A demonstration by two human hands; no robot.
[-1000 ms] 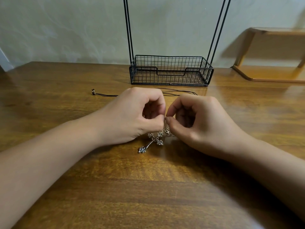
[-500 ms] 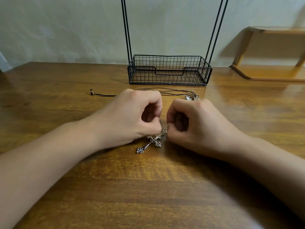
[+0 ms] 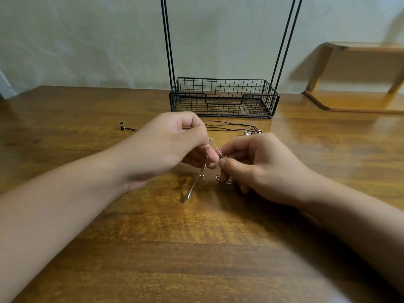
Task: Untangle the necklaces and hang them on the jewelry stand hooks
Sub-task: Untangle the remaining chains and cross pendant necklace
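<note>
Over the middle of the wooden table (image 3: 131,248), the left hand (image 3: 170,145) has its fingers curled around a silver chain necklace (image 3: 209,147), and the right hand (image 3: 258,165) pinches the same chain between thumb and forefinger just beside it, a short loop of links rising between the two. The cross pendant (image 3: 193,185) hangs from the chain below the left hand, tilted, its lower tip at or just above the tabletop. Beyond the hands a black cord necklace (image 3: 229,126) lies flat in front of the black wire jewelry stand (image 3: 223,99), whose basket base sits at the table's far edge with its thin uprights running out of view.
</note>
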